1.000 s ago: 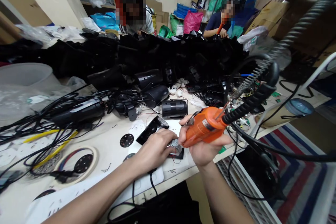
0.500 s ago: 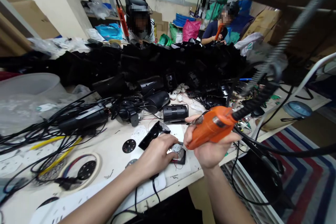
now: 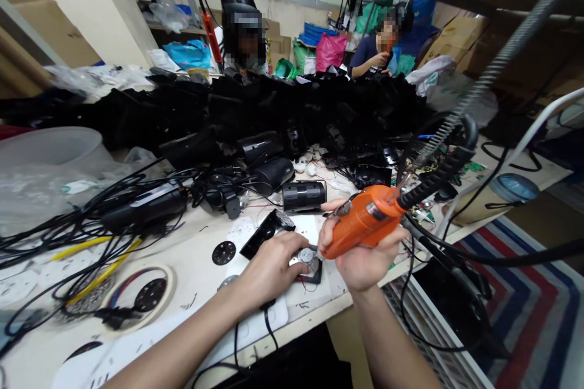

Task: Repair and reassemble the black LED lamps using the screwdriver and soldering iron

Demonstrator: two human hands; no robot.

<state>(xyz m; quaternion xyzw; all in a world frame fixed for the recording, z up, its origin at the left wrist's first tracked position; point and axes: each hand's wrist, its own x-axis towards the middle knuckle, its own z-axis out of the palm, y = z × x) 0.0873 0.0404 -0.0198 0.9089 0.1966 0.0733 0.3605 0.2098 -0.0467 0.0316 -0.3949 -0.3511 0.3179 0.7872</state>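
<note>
My right hand (image 3: 365,262) is wrapped round an orange electric screwdriver (image 3: 362,222), held tilted with its black cable end up to the right. Its tip points down-left toward a black plastic housing (image 3: 314,276) and is hidden behind my fingers. My left hand (image 3: 274,261) is closed at the housing, thumb and fingers on a small round silver part (image 3: 306,255) seated there. Thin red wires hang at the front of it. Just behind my left hand lies an open black casing (image 3: 255,243), and beyond that a black cylindrical housing (image 3: 304,196).
A long heap of black plastic parts (image 3: 274,103) runs across the bench. Tangled black cables (image 3: 150,200), a tape roll (image 3: 171,285) and a round black disc (image 3: 223,253) lie left. A coiled spring (image 3: 511,61) hangs at right near a lidded cup (image 3: 483,203). Two co-workers sit opposite.
The view has shifted slightly. My right hand and the screwdriver moved a little right of the silver part, then stayed nearly still. My left hand keeps its hold.
</note>
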